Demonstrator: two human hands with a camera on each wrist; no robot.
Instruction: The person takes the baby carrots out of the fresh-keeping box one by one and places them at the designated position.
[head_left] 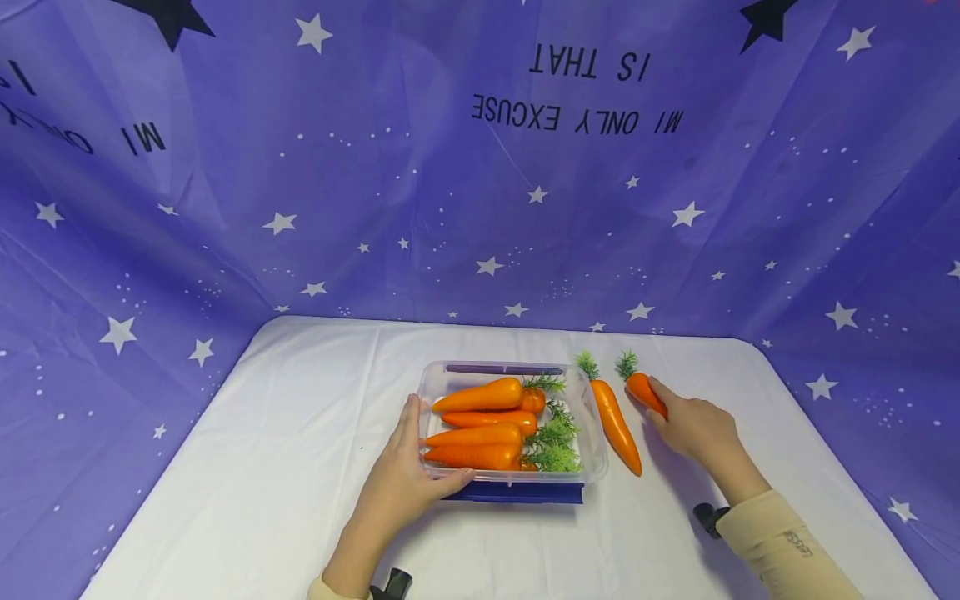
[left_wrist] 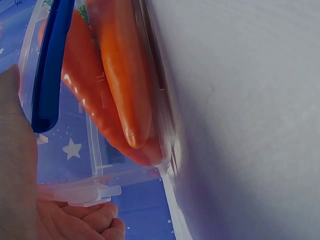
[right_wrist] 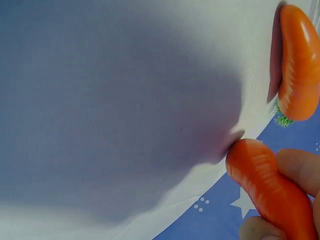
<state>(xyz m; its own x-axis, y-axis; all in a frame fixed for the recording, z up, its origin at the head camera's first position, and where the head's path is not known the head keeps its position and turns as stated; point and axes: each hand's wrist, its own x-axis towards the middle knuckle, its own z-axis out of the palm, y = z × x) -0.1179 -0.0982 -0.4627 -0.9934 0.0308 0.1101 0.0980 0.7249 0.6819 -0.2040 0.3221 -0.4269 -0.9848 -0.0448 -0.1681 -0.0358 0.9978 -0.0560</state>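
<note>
On white bench, right hand holds shiny orange leafy-topped carrot, left hand clear plastic box; purple fabric reads "IS THAT".

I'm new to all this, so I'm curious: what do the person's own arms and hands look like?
The left hand and right hand are ungloved. The right sleeve is beige with dark lettering; only a beige edge of the left sleeve shows. A black fitting sits by each wrist.

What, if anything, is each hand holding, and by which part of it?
The right hand pinches a carrot by its orange body, below the leafy top. The left hand grips the clear plastic container at its near left corner.
</note>
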